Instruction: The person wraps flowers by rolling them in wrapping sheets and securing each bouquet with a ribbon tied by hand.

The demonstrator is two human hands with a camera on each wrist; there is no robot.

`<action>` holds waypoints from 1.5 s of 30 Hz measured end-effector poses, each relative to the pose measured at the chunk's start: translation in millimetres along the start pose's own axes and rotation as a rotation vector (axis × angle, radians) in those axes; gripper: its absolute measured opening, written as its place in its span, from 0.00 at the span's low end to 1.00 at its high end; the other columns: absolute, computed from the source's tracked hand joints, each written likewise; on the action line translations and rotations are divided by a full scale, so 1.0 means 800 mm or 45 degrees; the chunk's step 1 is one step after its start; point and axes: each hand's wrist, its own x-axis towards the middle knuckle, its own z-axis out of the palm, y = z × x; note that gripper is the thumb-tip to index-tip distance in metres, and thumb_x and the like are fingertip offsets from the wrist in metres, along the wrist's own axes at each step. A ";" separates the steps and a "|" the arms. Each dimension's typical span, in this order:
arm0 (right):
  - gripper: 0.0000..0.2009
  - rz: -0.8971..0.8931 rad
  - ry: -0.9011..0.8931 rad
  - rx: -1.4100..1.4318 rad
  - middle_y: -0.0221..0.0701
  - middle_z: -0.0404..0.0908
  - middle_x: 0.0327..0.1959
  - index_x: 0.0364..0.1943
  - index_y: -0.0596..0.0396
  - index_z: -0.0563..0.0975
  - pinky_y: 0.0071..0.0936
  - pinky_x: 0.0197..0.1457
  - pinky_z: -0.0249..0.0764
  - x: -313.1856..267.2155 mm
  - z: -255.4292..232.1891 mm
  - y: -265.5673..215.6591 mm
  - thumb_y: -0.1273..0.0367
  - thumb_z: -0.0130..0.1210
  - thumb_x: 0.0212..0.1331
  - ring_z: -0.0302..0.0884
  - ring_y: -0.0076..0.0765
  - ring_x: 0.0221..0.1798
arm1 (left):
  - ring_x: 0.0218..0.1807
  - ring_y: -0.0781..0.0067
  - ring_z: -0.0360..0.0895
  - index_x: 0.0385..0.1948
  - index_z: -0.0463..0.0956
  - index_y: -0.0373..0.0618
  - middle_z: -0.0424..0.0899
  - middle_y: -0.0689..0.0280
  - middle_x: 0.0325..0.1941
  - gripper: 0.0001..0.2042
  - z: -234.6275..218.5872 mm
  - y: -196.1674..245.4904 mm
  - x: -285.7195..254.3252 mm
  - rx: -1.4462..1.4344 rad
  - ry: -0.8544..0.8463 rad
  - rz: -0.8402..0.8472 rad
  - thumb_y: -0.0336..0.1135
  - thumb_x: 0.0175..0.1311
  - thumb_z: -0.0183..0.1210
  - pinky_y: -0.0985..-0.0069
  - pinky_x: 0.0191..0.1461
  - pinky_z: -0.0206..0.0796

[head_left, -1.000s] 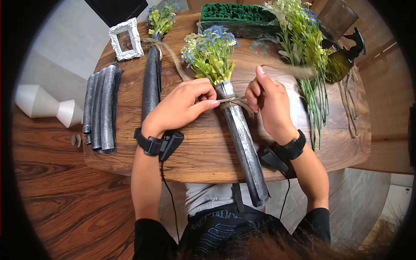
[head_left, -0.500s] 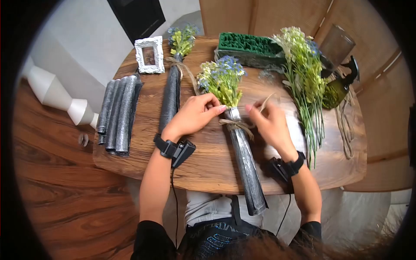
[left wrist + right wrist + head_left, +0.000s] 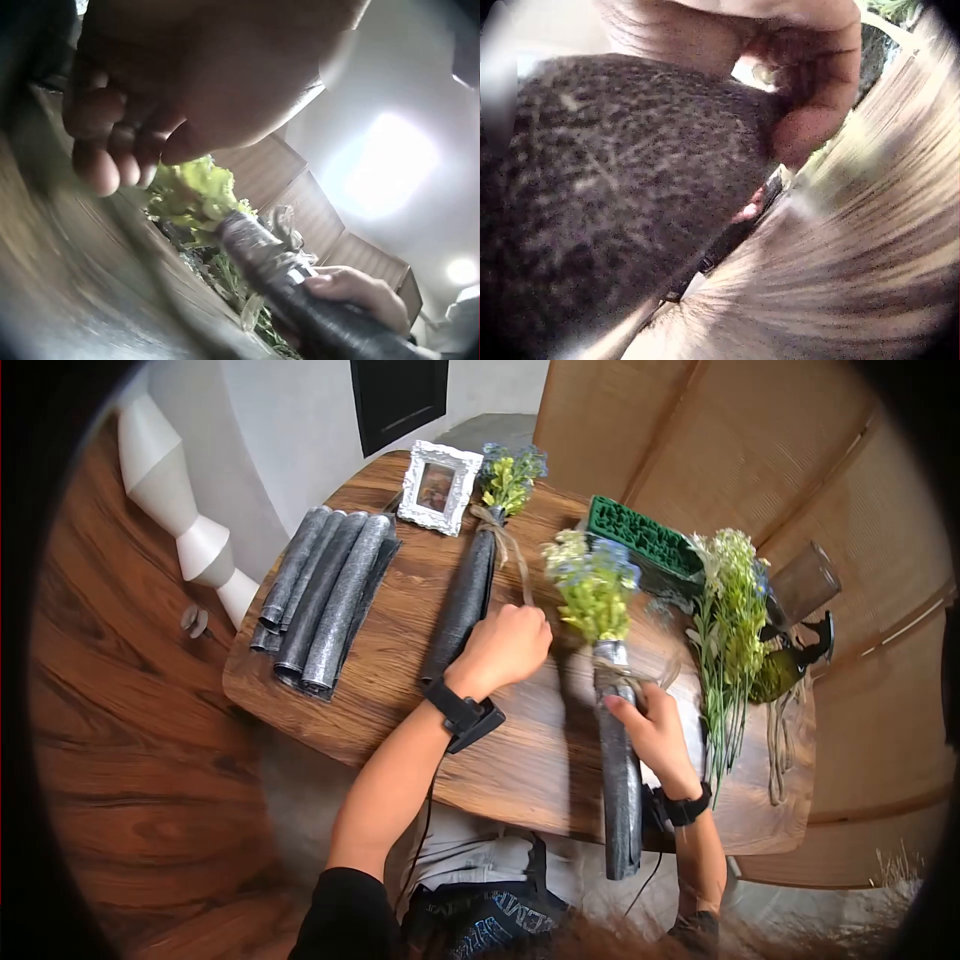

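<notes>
In the head view, the right hand [image 3: 660, 740] grips a bouquet in dark grey wrapping [image 3: 620, 790] just below its twine bow [image 3: 620, 672]. Blue, white and yellow-green flowers [image 3: 598, 600] stand out of its top. The left wrist view shows the right thumb lying across the wrapping [image 3: 315, 311]; in the right wrist view the wrapping [image 3: 630, 172] fills much of the picture. Held away from this bouquet, the left hand [image 3: 505, 648] is beside a second wrapped bouquet [image 3: 465, 595] tied with twine. Its fingers [image 3: 101, 169] hang loosely curled, holding nothing.
Several grey rolls [image 3: 335, 600] lie at the table's left, near a white picture frame [image 3: 438, 488]. Behind the right hand are green foam [image 3: 645, 538], loose flower stems [image 3: 725, 660], a green bottle [image 3: 778, 675], a brown glass [image 3: 805, 585] and loose twine [image 3: 778, 760].
The left hand has left the tied bouquet and moved toward the second one. The right hand has let go of the twine end and gripped the wrapping. The head view has turned left.
</notes>
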 end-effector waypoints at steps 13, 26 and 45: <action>0.13 -0.443 0.348 0.026 0.27 0.75 0.23 0.34 0.63 0.78 0.24 0.31 0.66 0.115 0.007 -0.096 0.64 0.57 0.55 0.68 0.20 0.26 | 0.27 0.62 0.81 0.31 0.78 0.34 0.82 0.56 0.25 0.17 0.036 0.047 -0.044 -0.202 -1.333 0.475 0.44 0.59 0.60 0.69 0.32 0.73; 0.26 0.078 0.113 -0.241 0.47 0.80 0.29 0.44 0.72 0.70 0.34 0.19 0.78 0.242 0.102 -0.065 0.54 0.48 0.63 0.80 0.43 0.19 | 0.23 0.71 0.81 0.35 0.75 0.32 0.79 0.64 0.24 0.23 0.060 0.066 -0.074 -0.627 -1.974 0.629 0.50 0.56 0.62 0.77 0.20 0.69; 0.26 0.108 0.056 0.062 0.35 0.75 0.16 0.24 0.66 0.74 0.29 0.17 0.72 0.234 0.106 -0.040 0.51 0.50 0.62 0.76 0.32 0.15 | 0.28 0.75 0.79 0.40 0.75 0.32 0.80 0.61 0.27 0.18 0.057 0.061 -0.055 -1.207 -1.834 0.294 0.41 0.59 0.62 0.79 0.26 0.72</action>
